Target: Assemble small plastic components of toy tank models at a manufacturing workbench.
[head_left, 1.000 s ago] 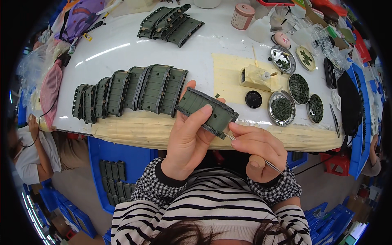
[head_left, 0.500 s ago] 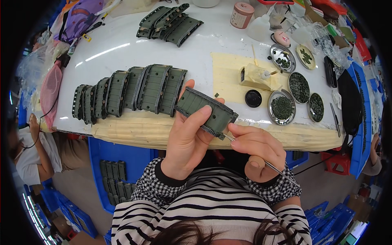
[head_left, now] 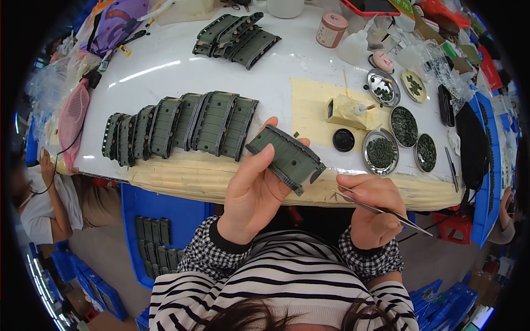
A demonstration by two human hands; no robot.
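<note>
My left hand (head_left: 248, 193) grips a dark green ribbed plastic panel (head_left: 284, 156) with toothed edges, the thumb on its face and the fingers beneath. A small round hole shows in the panel. To the right of it, my right hand (head_left: 376, 205) is closed on metal tweezers (head_left: 409, 222), their tips pointing toward the panel but apart from it. Whether the tips hold anything is too small to tell. A row of similar green panels (head_left: 214, 124) leans together on the table at the left, and another stack (head_left: 234, 39) lies farther back.
Right of centre stand round dishes of small green parts (head_left: 381, 151), a black lid (head_left: 343, 140) and a taped block (head_left: 350, 112). A pink tin (head_left: 332, 30) is behind them. Below the table's padded edge sits a blue crate (head_left: 165, 201) with more panels. People are at both sides.
My right hand has drawn the tweezers away from the panel's end, to the right. The panel in my left hand has shifted slightly right and down.
</note>
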